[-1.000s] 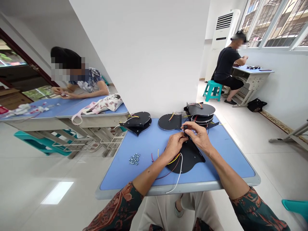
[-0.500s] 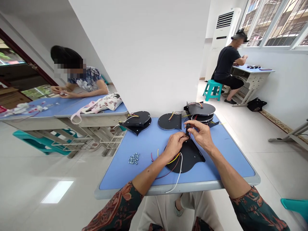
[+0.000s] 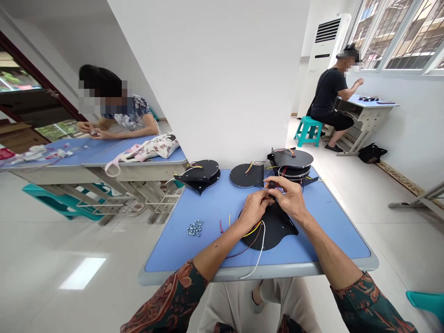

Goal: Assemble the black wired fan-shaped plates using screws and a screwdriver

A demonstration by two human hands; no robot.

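A black round plate point(image 3: 274, 231) with a pointed corner lies on the blue table in front of me. Red, yellow, brown and white wires come out of it, and the white wire point(image 3: 261, 254) hangs toward the front edge. My right hand point(image 3: 289, 196) grips a short black-handled screwdriver point(image 3: 272, 184), upright over the plate's far edge; its tip is hidden by my fingers. Close against it, my left hand point(image 3: 255, 208) is closed, fingertips pinched at that same edge. What they pinch is too small to make out. Small silvery screws point(image 3: 194, 228) lie in a pile to the left.
Similar black plates with wires stand at the back: a stack point(image 3: 291, 162) at right, one plate point(image 3: 247, 175) in the middle, another stack point(image 3: 201, 173) at left. A white pillar point(image 3: 222, 83) rises behind the table. Two other people sit at separate desks.
The screwdriver is lower and more hidden between my hands; my right hand has come down closer to my left. The view has shifted slightly.
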